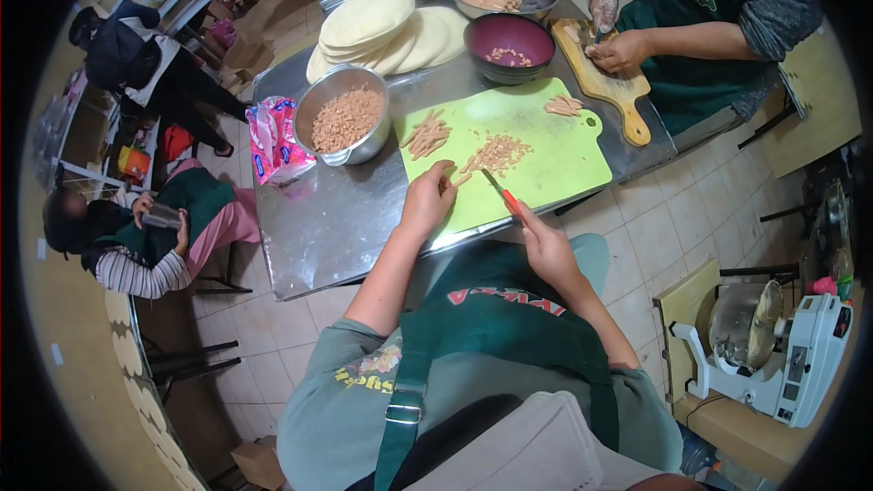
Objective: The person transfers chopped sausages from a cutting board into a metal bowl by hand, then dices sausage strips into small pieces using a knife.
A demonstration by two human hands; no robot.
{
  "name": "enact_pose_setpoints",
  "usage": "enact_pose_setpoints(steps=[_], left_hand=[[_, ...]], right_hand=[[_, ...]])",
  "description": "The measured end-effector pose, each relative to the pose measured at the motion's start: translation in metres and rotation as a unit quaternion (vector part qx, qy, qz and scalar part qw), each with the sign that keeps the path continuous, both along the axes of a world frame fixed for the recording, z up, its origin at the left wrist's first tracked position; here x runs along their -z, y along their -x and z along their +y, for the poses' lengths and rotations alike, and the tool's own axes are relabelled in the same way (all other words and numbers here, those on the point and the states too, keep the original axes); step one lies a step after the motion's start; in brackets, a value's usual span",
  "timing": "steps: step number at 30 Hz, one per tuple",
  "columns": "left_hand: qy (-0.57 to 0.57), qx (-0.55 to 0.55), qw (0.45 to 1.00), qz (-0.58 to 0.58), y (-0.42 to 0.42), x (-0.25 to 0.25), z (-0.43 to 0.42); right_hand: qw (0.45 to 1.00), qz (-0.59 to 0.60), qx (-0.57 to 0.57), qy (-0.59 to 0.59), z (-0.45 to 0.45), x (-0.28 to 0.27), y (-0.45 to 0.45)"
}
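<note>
My right hand (548, 245) is wrapped round the red handle of a knife (511, 200), its blade pointing at a heap of small chopped sausage pieces (500, 155). The heap lies on a green cutting board (546, 177). At the board's near left edge, my left hand (429, 200) has its fingers closed on a thin sausage strip (463, 179). Uncut sausage strips (426, 135) lie at the board's left, and a smaller bunch (563, 106) is at its far right.
Left of the board stand a metal pot (377, 132) of chopped sausage and a pink packet (277, 150). Behind are stacked flatbreads (368, 18), a purple bowl (509, 36) and a metal bowl (546, 5). A gloved co-worker cuts on a wooden board (609, 86) at right.
</note>
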State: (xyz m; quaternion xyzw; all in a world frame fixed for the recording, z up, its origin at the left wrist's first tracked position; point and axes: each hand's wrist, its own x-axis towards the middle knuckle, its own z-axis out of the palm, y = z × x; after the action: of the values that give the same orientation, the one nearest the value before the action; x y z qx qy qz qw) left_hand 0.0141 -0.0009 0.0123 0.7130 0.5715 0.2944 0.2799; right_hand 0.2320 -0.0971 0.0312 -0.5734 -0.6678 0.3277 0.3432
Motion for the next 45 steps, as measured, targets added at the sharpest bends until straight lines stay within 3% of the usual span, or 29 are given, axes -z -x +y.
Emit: enact_pose_setpoints(steps=[3,9,11,15,17,22,32,38,45], left_hand=[[0.040,-0.005,0.999,-0.023,-0.001,-0.006,0.001],[-0.004,-0.035,0.998,-0.046,-0.008,-0.001,0.006],[-0.048,-0.020,0.998,0.024,-0.006,0.004,0.008],[-0.087,-0.008,0.996,0.004,-0.012,0.003,0.008],[-0.159,-0.003,0.987,0.017,-0.014,0.012,0.014],[-0.168,-0.012,0.986,0.012,-0.021,0.019,0.019],[-0.142,-0.035,0.986,-0.084,-0.028,0.011,0.016],[-0.143,-0.029,0.989,0.018,-0.028,0.010,0.017],[-0.188,-0.018,0.982,-0.021,-0.029,0.021,0.024]], right_hand=[[1.000,-0.003,0.001,-0.010,-0.001,0.003,-0.001],[1.000,-0.014,0.005,0.025,0.000,-0.002,0.000],[1.000,-0.017,0.005,0.021,0.000,-0.002,0.001],[0.999,-0.024,0.007,-0.025,0.004,-0.002,0.006],[0.999,-0.032,0.006,-0.029,0.008,-0.001,0.010],[0.995,-0.101,-0.010,0.002,0.016,0.001,0.018],[0.996,-0.085,-0.001,-0.005,0.019,0.005,0.018],[0.995,-0.099,0.000,-0.005,0.020,0.006,0.019],[0.990,-0.143,-0.004,0.001,0.026,0.008,0.022]])
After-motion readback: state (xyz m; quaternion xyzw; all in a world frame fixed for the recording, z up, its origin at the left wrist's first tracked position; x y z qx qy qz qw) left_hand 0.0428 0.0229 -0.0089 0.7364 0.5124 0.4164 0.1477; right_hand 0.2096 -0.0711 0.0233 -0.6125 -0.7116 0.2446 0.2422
